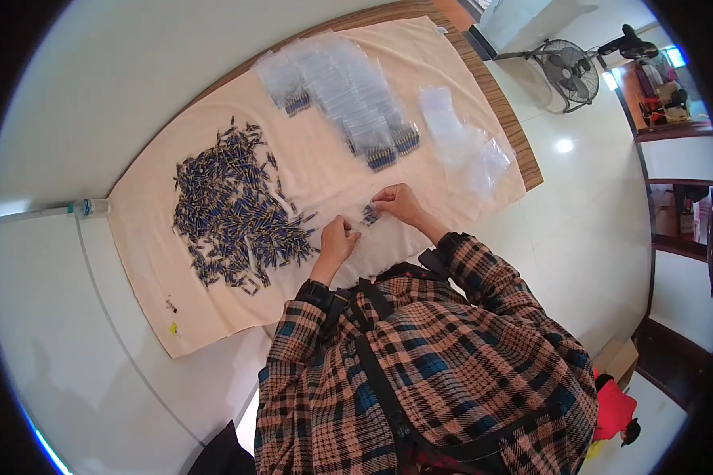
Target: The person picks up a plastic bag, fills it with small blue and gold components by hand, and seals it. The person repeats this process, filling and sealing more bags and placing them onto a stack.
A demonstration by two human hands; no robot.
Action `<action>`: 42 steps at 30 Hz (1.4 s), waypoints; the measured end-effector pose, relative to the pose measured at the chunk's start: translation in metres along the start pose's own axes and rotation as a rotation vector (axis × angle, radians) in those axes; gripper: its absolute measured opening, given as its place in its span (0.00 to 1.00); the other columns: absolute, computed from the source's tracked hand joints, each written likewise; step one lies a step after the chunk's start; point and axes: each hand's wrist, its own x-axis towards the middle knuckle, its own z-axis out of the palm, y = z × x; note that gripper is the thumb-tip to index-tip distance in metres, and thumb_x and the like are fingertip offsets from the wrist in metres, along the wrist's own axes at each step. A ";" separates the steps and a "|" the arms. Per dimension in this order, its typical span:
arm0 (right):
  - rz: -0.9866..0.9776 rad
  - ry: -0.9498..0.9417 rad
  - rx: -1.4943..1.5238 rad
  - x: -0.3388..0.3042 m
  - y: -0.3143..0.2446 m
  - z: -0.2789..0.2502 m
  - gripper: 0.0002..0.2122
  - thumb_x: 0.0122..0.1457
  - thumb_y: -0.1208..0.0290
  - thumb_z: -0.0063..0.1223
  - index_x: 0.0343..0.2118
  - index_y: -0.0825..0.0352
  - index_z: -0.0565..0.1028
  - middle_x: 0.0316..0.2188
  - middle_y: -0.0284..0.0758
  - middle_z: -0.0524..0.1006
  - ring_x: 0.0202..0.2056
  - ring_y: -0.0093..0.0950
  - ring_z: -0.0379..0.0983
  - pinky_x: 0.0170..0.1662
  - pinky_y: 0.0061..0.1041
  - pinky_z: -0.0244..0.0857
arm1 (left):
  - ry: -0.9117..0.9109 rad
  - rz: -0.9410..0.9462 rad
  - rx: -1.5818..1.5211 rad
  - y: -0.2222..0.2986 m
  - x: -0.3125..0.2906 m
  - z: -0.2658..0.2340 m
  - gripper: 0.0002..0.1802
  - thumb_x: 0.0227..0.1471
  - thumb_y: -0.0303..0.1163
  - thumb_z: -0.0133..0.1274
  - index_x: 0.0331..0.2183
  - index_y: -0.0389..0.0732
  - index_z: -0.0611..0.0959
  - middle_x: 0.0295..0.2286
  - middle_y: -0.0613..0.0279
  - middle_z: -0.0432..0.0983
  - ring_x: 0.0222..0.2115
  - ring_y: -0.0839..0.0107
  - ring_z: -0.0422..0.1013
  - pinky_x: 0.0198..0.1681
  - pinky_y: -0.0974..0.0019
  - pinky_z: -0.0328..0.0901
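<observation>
My right hand [400, 203] has its fingertips pinched beside a small cluster of dark blue pieces [369, 214], which seems to lie in a small clear plastic bag on the cloth. Just to the left, my left hand [337, 242] is closed, thumb toward the cluster; what its fingertips hold is too small to make out. Left of it spreads a big loose pile of small, slim dark blue and gold parts [226, 207], their exact kind unclear. Beyond my hands lie overlapping clear bags [337, 83], several with rows of these parts [381, 159] at their near ends.
A peach cloth [146, 237] covers the wood-patterned table [523, 150]. More clear bags [444, 115] lie at the right. Small yellow bits [174, 328] rest near the left corner. A bottle [95, 207] stands past the left edge, and a fan [566, 71] at the far right.
</observation>
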 end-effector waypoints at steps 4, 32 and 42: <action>-0.003 0.014 -0.021 -0.001 0.001 0.004 0.04 0.48 0.79 0.55 0.26 0.74 0.76 0.20 0.33 0.77 0.20 0.17 0.70 0.23 0.16 0.64 | 0.007 0.000 0.026 0.002 -0.001 -0.002 0.16 0.34 0.30 0.61 0.26 0.35 0.72 0.23 0.49 0.72 0.25 0.55 0.71 0.29 0.59 0.65; -0.304 0.138 -0.521 -0.020 -0.040 0.018 0.07 0.47 0.73 0.56 0.27 0.70 0.75 0.22 0.38 0.76 0.22 0.29 0.74 0.25 0.24 0.66 | 0.013 0.005 -0.297 -0.001 -0.023 -0.022 0.10 0.37 0.29 0.55 0.26 0.37 0.73 0.21 0.50 0.71 0.24 0.54 0.69 0.28 0.59 0.64; -0.432 -0.258 -0.740 -0.010 -0.064 0.134 0.19 0.43 0.72 0.57 0.40 0.70 0.69 0.31 0.43 0.72 0.33 0.40 0.71 0.36 0.34 0.66 | 0.574 -0.089 0.176 -0.040 -0.068 -0.097 0.23 0.35 0.29 0.61 0.36 0.39 0.71 0.32 0.50 0.67 0.30 0.53 0.69 0.33 0.58 0.65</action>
